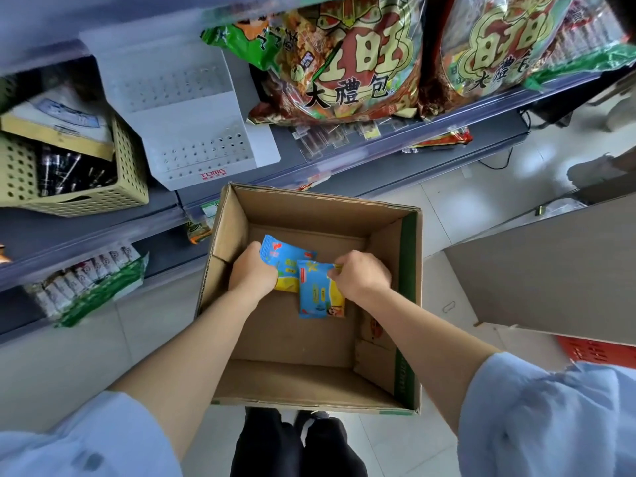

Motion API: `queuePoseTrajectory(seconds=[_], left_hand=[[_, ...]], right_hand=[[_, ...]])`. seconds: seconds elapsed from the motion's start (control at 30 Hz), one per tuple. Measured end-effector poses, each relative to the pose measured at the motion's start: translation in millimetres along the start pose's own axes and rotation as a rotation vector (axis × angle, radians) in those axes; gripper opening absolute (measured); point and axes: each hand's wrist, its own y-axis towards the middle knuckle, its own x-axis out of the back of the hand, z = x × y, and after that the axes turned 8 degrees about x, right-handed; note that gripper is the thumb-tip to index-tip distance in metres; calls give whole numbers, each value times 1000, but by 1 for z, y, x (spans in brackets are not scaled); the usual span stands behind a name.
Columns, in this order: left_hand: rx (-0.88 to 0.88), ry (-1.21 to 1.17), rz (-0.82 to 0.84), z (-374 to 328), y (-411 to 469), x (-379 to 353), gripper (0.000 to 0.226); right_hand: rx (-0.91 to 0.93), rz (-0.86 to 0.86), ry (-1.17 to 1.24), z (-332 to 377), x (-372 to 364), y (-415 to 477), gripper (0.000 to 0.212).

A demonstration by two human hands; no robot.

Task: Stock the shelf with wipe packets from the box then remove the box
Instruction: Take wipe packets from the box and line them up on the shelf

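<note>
Asker: Box first. Where is it?

Watcher: On the floor, open at the top, just near of the low shelf.

Asker: And the wipe packets?

Watcher: 2 show, both blue and yellow, both inside the box. The far packet lies left of the near packet, and the near one overlaps its right edge.

Asker: What are the hands doing?

Watcher: The left hand grips the far packet, fingers curled round its left side. The right hand pinches the far-right corner of the near packet between thumb and fingers.

Asker: Are the packets lifted?

Watcher: Cannot tell whether either one is clear of the box bottom.

Asker: Anything on the shelves?

Watcher: A white tray at centre, a beige basket to its left, and big red snack bags to its right.
</note>
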Motion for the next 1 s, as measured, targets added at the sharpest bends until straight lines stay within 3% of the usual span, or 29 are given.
queuePoseTrajectory(seconds=[0.1,0.3,0.47,0.63,0.73,1.0], left_hand=[[6,1,10,1,1,1,13],[-131,140,21,0,-2,4,38],[-203,233,75,-3,-14,7,31],[-206,318,6,-2,-30,13,27],[-230,360,-51,-1,-40,23,24],[-367,263,-190,-7,-98,87,19]], right_hand=[[83,28,-101,2,-6,4,28],[316,205,-342,8,-13,2,46],[357,325,-223,20,-30,-8,28],[513,416,-350,36,-34,-24,54],[555,389,-452,40,-34,-36,37],[540,194,-418,45,24,-68,25]])
